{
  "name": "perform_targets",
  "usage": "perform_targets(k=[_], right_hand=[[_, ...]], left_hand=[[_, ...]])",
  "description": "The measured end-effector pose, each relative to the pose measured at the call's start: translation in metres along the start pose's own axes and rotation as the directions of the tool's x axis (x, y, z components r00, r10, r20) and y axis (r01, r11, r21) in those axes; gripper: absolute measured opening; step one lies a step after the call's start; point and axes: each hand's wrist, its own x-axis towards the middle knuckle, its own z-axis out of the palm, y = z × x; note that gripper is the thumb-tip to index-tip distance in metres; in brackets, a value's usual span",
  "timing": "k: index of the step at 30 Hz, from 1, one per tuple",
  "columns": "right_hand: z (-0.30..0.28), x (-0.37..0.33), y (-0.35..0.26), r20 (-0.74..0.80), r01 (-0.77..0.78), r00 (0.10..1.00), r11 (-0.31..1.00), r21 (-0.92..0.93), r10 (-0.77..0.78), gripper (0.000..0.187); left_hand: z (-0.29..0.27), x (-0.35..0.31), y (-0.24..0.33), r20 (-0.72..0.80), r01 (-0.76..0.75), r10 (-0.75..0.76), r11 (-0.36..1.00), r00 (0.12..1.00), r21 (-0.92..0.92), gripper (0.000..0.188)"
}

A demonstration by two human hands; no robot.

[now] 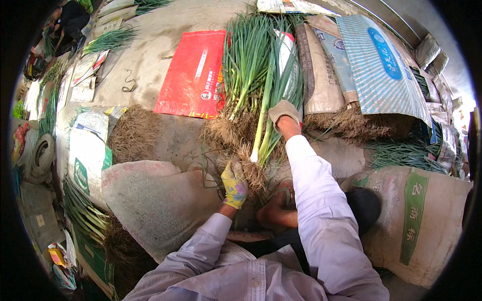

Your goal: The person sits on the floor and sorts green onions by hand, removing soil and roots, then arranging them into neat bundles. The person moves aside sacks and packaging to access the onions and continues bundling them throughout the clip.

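My right hand (pixel 284 114), in a beige glove, is closed around the green part of a long green onion (pixel 262 115). The onion's white stem slants down toward me and ends in a tangle of brown roots (pixel 253 173). Beside those roots is my left hand (pixel 234 184), in a yellow patterned glove, its fingers apart and pointing up; whether they touch the roots is unclear. Behind and left of the held onion lies a thick pile of green onions (pixel 243 65), roots toward me, partly on a red sack (pixel 191 75).
Right of the pile, onions lie under brown sacks (pixel 321 70) and a blue-striped sack (pixel 379 70). A grey cloth-like pad (pixel 150 205) is at my left, a large sack (pixel 406 220) at my right. Another person (pixel 71 25) bends at the far left. My foot (pixel 276 215) shows between my arms.
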Motion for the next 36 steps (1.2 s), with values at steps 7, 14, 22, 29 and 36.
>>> perform_targets(k=[7,14,22,29,36], right_hand=[[0.005,-0.005,0.03,-0.168,0.099,0.986,0.89,0.445,-0.025,0.033],[0.038,-0.087,0.03,-0.287,0.325,0.944,0.608,0.724,-0.163,0.019],[0.072,-0.203,-0.003,-0.431,0.797,0.442,0.565,-0.213,-0.787,0.017],[0.045,-0.282,-0.035,-0.393,0.867,0.372,0.466,-0.176,-0.841,0.016],[0.006,-0.323,-0.066,-0.535,0.95,0.27,0.312,0.012,-0.8,0.016]], left_hand=[[-0.002,0.001,0.002,-0.012,-0.049,0.049,0.999,0.999,0.015,0.041],[0.005,0.006,-0.034,-0.083,0.127,-0.142,0.979,0.986,-0.159,0.039],[-0.011,0.018,-0.075,0.142,0.2,-0.154,0.887,0.978,-0.416,0.037],[-0.017,0.017,-0.056,0.292,0.445,-0.343,0.578,0.893,-0.684,0.04],[-0.021,0.026,-0.035,0.47,0.6,-0.402,0.31,0.786,-0.737,0.042]])
